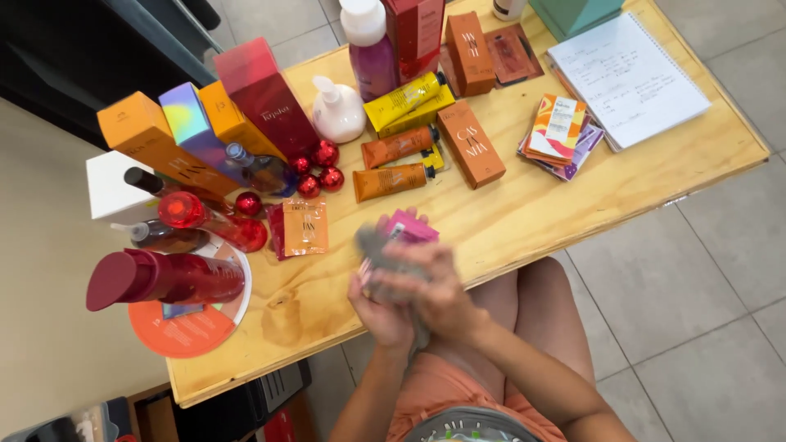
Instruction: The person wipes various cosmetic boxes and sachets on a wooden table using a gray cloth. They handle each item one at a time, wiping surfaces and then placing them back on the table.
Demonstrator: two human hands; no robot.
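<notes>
Both hands are raised together just above the near edge of the pale wooden tabletop (524, 221), and both are motion-blurred. The right hand (438, 290) lies uppermost, fingers curled over a crumpled grey cloth (378, 245); it appears closed on the cloth, though the blur hides the exact finger positions. The left hand (381, 315) sits beneath, palm up, fingers wrapped around a small bright-pink box (412, 227), of which only the upper end shows above the cloth. How much of the box the cloth covers cannot be made out.

On the table just beyond the hands lies a flat orange sachet (305, 227), touching a dark red sachet partly tucked under it. Farther back are two orange squeeze tubes (393, 164) lying side by side, a yellow tube (404, 100), and a rust-orange carton (471, 144) lying flat. A cluster of small shiny red baubles (318, 168) sits near a white pump bottle (337, 110).

To the left, a large dark-red bottle with a maroon cap (160, 278) stands close to the camera (foreshortened, so its base is hidden) over an orange and white round card (184, 327). Tall cartons in orange, iridescent blue and crimson stand behind it.

At the far right lies a white spiral notebook (626, 78), its handwriting too small to read, beside a fanned stack of colourful sample packets (561, 127). Items along the top edge are cut off by the frame.
</notes>
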